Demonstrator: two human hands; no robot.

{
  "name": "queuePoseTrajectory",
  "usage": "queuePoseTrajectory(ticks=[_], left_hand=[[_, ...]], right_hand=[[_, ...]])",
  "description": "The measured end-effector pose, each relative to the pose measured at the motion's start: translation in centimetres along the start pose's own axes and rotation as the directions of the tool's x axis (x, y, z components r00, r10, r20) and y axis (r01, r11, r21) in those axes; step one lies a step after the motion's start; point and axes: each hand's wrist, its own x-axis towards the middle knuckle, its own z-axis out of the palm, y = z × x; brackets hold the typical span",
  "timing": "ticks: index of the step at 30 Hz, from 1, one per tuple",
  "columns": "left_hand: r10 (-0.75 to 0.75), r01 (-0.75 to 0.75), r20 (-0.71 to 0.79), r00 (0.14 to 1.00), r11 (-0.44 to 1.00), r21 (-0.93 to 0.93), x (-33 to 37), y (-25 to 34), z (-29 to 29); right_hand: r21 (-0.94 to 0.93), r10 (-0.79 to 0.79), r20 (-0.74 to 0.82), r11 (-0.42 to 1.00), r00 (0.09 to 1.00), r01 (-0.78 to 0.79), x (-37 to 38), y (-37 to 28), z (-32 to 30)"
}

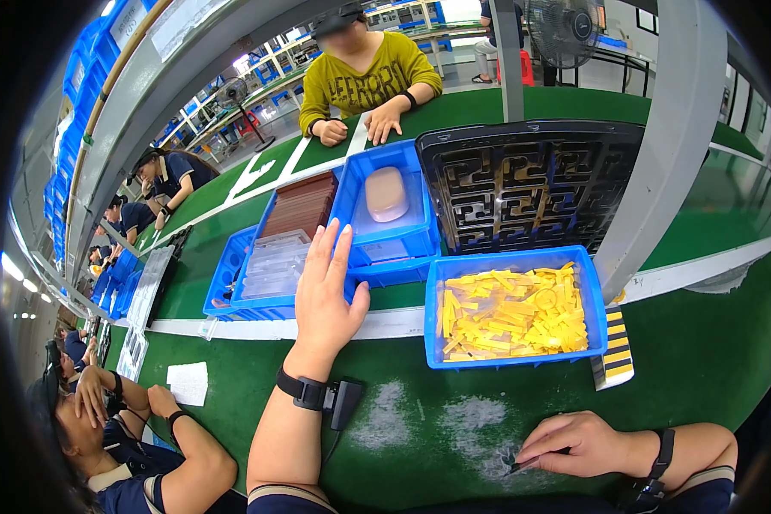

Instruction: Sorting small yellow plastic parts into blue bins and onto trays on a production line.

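Note:
My left hand point(325, 295) reaches forward with its fingers stretched out and nothing in them. Its fingertips come up in front of a blue bin with clear plastic pieces point(274, 265) and a stack of brown flat pieces point(298, 204); whether they touch cannot be told. Just beyond is another blue bin point(394, 248) with a rounded beige case point(386, 194) in it. Low over the worktop, my right hand point(574, 441) is closed, with a small dark piece point(527, 463) at its fingertips, too small to name. A blue bin point(514, 361) of yellow strips point(522, 313) sits beyond that hand.
A black moulded tray point(531, 184) leans upright behind the bins, beside a grey post point(672, 146). A yellow-and-black striped box point(615, 349) is beside the yellow strips' bin. One person point(364, 73) sits across the green table; another point(163, 463) sits at my left, near white paper point(188, 383).

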Motion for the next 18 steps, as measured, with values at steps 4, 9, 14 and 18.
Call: queuePoseTrajectory(ticks=[4,9,14,18], left_hand=[[0.001,-0.001,0.01,1.0,1.0,0.018,0.04,0.09,-0.01],[-0.017,0.017,0.004,1.0,1.0,0.0,0.11,0.25,-0.09],[-0.016,0.015,-0.024,1.0,0.999,-0.043,0.14,0.16,-0.19],[-0.018,0.016,-0.04,0.999,0.998,-0.067,0.12,0.07,-0.1]], right_hand=[[-0.001,0.001,-0.001,1.0,1.0,-0.001,-0.02,0.05,0.03],[-0.004,-0.005,0.002,1.0,1.0,0.005,-0.05,0.19,0.06],[0.002,-0.005,0.0,1.0,1.0,0.005,-0.05,0.16,0.03],[0.011,0.003,0.006,1.0,1.0,-0.003,-0.05,0.12,0.0]])
